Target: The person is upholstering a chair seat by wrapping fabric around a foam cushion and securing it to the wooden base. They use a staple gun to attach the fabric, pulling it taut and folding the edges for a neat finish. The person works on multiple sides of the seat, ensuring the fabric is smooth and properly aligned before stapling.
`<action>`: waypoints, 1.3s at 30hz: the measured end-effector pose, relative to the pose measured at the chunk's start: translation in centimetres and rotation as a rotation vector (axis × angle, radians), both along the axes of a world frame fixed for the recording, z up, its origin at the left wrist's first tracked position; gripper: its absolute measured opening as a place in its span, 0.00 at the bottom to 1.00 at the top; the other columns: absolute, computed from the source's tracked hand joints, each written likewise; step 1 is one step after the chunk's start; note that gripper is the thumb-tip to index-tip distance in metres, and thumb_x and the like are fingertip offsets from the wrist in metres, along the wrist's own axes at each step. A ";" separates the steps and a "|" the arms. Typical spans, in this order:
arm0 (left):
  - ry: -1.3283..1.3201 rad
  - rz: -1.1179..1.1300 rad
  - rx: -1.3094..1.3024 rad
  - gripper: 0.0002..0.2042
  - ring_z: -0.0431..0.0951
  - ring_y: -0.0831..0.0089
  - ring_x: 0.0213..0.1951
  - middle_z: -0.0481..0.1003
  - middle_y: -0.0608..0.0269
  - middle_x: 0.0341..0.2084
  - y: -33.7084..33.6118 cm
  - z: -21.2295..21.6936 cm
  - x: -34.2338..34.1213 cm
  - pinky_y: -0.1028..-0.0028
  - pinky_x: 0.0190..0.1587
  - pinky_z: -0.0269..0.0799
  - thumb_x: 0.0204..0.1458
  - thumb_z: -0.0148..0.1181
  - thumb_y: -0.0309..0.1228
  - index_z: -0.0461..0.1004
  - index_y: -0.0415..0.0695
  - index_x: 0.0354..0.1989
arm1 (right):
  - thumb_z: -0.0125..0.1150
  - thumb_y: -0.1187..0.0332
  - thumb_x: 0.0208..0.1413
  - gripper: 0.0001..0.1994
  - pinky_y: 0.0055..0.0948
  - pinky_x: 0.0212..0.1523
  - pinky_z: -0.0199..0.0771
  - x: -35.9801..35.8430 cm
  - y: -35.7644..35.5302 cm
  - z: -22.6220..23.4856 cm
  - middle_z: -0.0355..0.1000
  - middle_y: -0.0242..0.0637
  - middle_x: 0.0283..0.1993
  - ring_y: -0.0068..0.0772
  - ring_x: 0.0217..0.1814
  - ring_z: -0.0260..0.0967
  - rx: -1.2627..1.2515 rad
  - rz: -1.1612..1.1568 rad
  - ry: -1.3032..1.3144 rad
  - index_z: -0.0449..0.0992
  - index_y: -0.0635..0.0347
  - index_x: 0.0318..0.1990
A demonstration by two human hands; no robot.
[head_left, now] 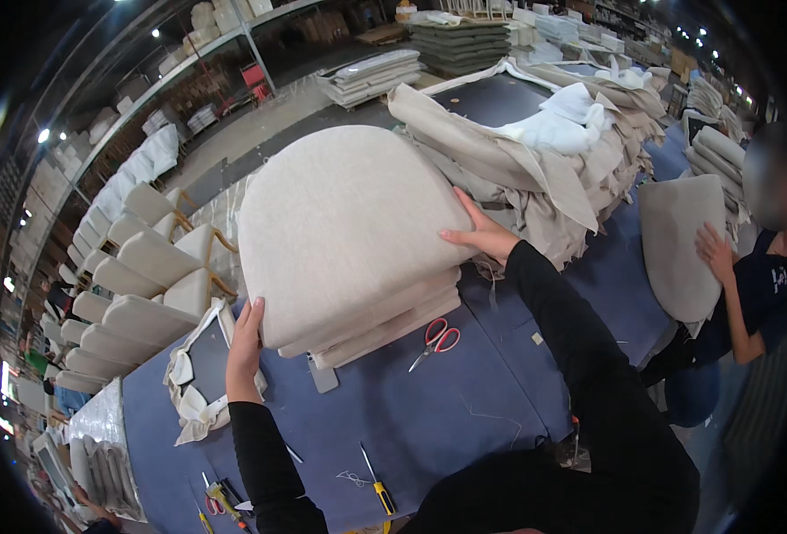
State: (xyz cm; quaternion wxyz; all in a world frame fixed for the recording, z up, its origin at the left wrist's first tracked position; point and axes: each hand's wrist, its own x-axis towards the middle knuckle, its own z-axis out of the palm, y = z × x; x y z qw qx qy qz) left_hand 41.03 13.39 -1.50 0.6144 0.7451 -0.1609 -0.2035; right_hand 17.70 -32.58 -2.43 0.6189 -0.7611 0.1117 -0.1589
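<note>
A beige upholstered seat cushion [349, 222], rounded at its far edge, is between my two hands. It lies on or just over a pile of similar cushions [411, 316]; I cannot tell whether it touches them. My left hand [246, 347] presses its near left corner, fingers along the side. At the right edge, my right hand [485, 233] grips with the thumb on top and the fingers along the rim. Red-handled scissors [435, 343] lie open on the blue table [411, 400] beside the pile. A grey flat object [323, 375] sticks out from under it.
Loose beige fabric covers [536, 196] are heaped at the far right. An unfinished seat panel [205, 365] lies at left. Screwdrivers, including a yellow-handled one [383, 497], lie near me. A co-worker at right holds another cushion [685, 245]. Chairs [158, 267] stand beyond the table's left.
</note>
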 end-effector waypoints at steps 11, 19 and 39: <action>0.104 0.094 -0.186 0.42 0.78 0.58 0.66 0.74 0.47 0.69 -2.2 0.5 7.2 0.64 0.68 0.72 0.70 0.59 0.59 0.64 0.32 0.77 | 0.87 0.46 0.48 0.72 0.35 0.84 0.49 5.2 0.9 2.0 0.53 0.59 0.84 0.47 0.86 0.52 0.052 -0.013 -0.023 0.36 0.72 0.84; 0.125 0.124 -0.105 0.49 0.76 0.52 0.69 0.70 0.47 0.74 -2.6 -1.2 5.7 0.56 0.68 0.73 0.65 0.59 0.67 0.58 0.39 0.81 | 0.83 0.43 0.52 0.67 0.40 0.82 0.54 2.7 -0.5 -0.4 0.56 0.54 0.83 0.45 0.86 0.53 0.095 -0.029 -0.043 0.40 0.63 0.86; -0.521 0.442 0.118 0.26 0.77 0.63 0.62 0.77 0.55 0.64 0.6 -0.8 -4.9 0.67 0.64 0.72 0.68 0.68 0.35 0.72 0.36 0.70 | 0.71 0.42 0.64 0.44 0.41 0.73 0.67 -4.8 5.4 -12.5 0.69 0.42 0.76 0.40 0.77 0.67 0.645 -0.292 -0.189 0.62 0.53 0.80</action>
